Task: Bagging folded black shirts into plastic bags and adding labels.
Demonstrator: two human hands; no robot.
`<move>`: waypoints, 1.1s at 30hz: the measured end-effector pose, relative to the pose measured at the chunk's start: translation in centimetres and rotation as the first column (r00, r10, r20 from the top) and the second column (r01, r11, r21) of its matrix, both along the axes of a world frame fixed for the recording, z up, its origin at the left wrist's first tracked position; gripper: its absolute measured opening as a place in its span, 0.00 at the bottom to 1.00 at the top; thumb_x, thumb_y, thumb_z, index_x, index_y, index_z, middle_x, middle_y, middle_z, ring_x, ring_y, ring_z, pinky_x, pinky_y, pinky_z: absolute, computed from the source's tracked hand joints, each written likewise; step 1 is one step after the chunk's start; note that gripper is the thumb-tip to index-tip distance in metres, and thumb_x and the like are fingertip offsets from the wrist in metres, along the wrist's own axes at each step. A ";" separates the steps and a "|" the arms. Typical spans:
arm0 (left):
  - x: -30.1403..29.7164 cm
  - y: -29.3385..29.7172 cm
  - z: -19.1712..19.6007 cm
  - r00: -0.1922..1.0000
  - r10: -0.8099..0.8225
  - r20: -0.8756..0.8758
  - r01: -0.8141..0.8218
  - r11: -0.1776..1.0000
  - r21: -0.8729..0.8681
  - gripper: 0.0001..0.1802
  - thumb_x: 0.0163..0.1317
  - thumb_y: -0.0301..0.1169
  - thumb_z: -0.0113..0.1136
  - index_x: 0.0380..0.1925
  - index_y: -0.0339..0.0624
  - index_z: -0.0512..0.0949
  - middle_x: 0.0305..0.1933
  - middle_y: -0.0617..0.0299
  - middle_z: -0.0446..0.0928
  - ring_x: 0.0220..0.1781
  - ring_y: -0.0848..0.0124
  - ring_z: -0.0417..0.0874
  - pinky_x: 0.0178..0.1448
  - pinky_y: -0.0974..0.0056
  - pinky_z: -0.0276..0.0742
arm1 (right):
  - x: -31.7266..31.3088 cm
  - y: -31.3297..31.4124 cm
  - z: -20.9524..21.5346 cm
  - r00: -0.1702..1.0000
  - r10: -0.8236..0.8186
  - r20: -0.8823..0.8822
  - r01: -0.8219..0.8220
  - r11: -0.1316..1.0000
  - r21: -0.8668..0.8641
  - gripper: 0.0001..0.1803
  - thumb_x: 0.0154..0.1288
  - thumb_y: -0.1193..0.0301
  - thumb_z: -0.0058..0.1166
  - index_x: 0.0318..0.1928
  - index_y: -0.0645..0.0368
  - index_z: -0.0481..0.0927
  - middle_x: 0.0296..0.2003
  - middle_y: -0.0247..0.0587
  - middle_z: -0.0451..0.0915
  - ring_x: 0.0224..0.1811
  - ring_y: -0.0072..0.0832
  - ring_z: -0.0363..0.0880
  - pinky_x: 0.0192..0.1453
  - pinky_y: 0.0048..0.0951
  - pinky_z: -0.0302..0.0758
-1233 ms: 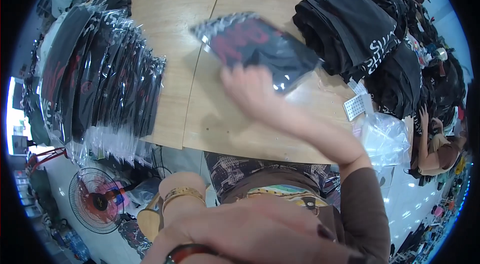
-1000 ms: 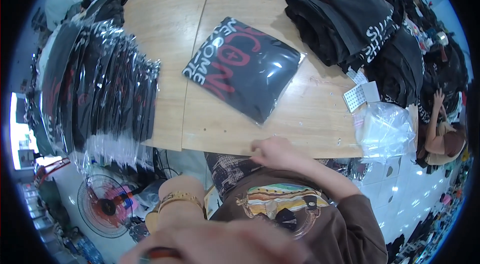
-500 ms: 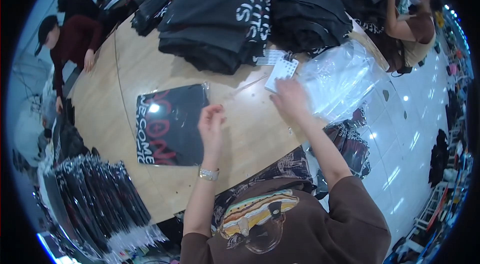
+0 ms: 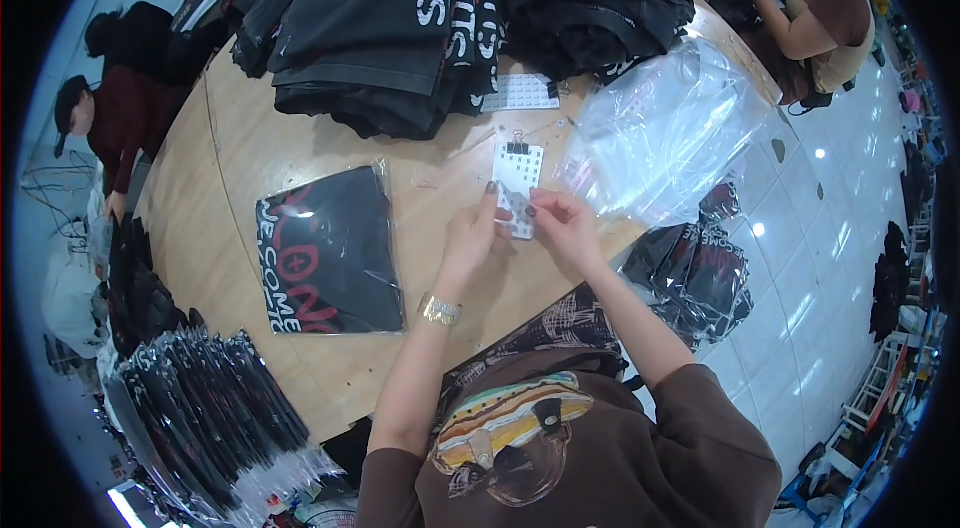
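The white sheet [image 4: 522, 168] could be creased or torn if its two edges were pulled unevenly, since it is pinched from both sides: its left edge is clamped between the thumb and fingers of the left hand [image 4: 472, 236], and its right edge is gripped by the closed fingertips of the right hand [image 4: 570, 226]. It could also be worked loose from the black clip [image 4: 519, 147] by a hard tug toward the near side. The clear bags [image 4: 675, 143], spread just right of the right hand, could be dragged off the right edge of the table [image 4: 215, 228] if they were brushed by that forearm. On the left, the film of the bagged garment [image 4: 345, 248] could be snagged by the wristband [image 4: 440, 310] if the left wrist were swung outward. The sheet is placed on the near right part of the table, between the bagged garment and the clear bags, with the stacks [image 4: 365, 23] beyond it. It is narrow and thin-looking, and is marked with rows of small dark shapes. Its near part is covered partly by fingers; whether the greyish patch there is caused by shadow or a raised layer cannot be told.
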State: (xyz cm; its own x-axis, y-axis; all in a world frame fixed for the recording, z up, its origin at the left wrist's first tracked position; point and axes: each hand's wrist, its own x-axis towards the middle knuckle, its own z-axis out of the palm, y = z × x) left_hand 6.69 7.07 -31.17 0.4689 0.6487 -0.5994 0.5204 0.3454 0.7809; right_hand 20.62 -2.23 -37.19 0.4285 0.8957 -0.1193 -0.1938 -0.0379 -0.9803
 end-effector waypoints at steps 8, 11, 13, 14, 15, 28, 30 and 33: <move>1.3 -0.8 -1.9 0.975 0.072 0.210 0.006 0.936 -0.352 0.18 0.63 0.36 0.41 0.43 0.33 0.72 0.36 0.56 0.79 0.29 0.72 0.82 0.27 0.73 0.73 | 0.3 -0.7 0.6 0.992 0.026 0.120 -0.014 0.995 -0.098 0.08 0.61 0.79 0.48 0.40 0.66 0.77 0.41 0.42 0.77 0.39 0.25 0.77 0.43 0.24 0.74; 1.3 -1.2 -2.9 0.960 0.129 0.249 -0.035 0.936 -0.350 0.16 0.62 0.32 0.42 0.44 0.32 0.72 0.37 0.55 0.79 0.32 0.70 0.83 0.29 0.71 0.76 | 0.5 -1.0 1.1 0.934 0.032 0.357 -0.016 0.999 -0.047 0.09 0.60 0.80 0.49 0.41 0.67 0.75 0.40 0.44 0.74 0.38 0.28 0.77 0.41 0.25 0.75; 0.9 -1.1 -3.5 0.956 0.145 0.254 -0.052 0.939 -0.341 0.16 0.62 0.32 0.43 0.44 0.32 0.71 0.37 0.54 0.79 0.32 0.69 0.83 0.30 0.70 0.77 | 0.3 -0.9 1.3 0.896 0.067 0.439 -0.059 0.998 -0.031 0.09 0.59 0.80 0.50 0.41 0.67 0.74 0.39 0.44 0.74 0.37 0.29 0.78 0.41 0.26 0.74; 0.9 -1.0 -3.6 0.971 0.067 0.230 0.004 0.956 -0.295 0.16 0.62 0.31 0.42 0.44 0.31 0.71 0.38 0.54 0.79 0.33 0.69 0.83 0.31 0.69 0.78 | 0.2 -0.8 1.3 0.882 0.055 0.468 -0.032 0.998 -0.057 0.10 0.57 0.79 0.52 0.40 0.65 0.76 0.35 0.44 0.75 0.35 0.31 0.78 0.39 0.27 0.74; 0.8 -1.0 -3.8 0.979 -0.011 0.202 0.062 0.966 -0.250 0.15 0.63 0.30 0.42 0.44 0.30 0.71 0.38 0.53 0.79 0.33 0.68 0.83 0.32 0.69 0.79 | 0.1 -0.7 1.4 0.867 0.045 0.497 -0.005 0.997 -0.082 0.11 0.54 0.78 0.54 0.40 0.62 0.77 0.32 0.44 0.76 0.34 0.33 0.79 0.38 0.28 0.75; 0.5 -1.6 -5.2 0.924 0.117 0.363 0.002 0.951 -0.310 0.15 0.65 0.30 0.39 0.46 0.34 0.70 0.38 0.57 0.79 0.31 0.69 0.83 0.28 0.70 0.77 | 1.1 1.0 0.8 0.457 0.068 0.887 -0.182 0.983 0.019 0.05 0.52 0.79 0.53 0.32 0.63 0.78 0.31 0.48 0.76 0.36 0.43 0.76 0.40 0.37 0.73; 0.9 -1.8 -5.6 0.919 0.099 0.381 0.009 0.962 -0.272 0.15 0.65 0.31 0.40 0.45 0.33 0.69 0.38 0.56 0.79 0.33 0.67 0.83 0.27 0.69 0.78 | 1.4 0.7 0.6 0.424 0.069 0.903 -0.214 0.977 0.026 0.06 0.52 0.79 0.53 0.33 0.64 0.77 0.32 0.49 0.76 0.38 0.45 0.74 0.42 0.39 0.72; 1.2 -1.6 -5.6 0.920 0.058 0.388 0.056 0.959 -0.278 0.15 0.64 0.32 0.42 0.44 0.31 0.69 0.38 0.53 0.79 0.35 0.65 0.84 0.27 0.68 0.80 | 1.7 0.7 1.3 0.393 0.150 0.907 -0.228 0.972 -0.062 0.07 0.53 0.78 0.53 0.35 0.65 0.76 0.34 0.49 0.76 0.39 0.45 0.74 0.42 0.38 0.72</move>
State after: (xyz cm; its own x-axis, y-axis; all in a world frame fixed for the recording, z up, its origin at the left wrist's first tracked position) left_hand 7.90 5.43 -36.72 0.7004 0.4835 -0.5250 0.1948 0.5781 0.7924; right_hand 22.31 -1.56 -35.87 0.0708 0.9564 0.2833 0.8057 0.1126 -0.5815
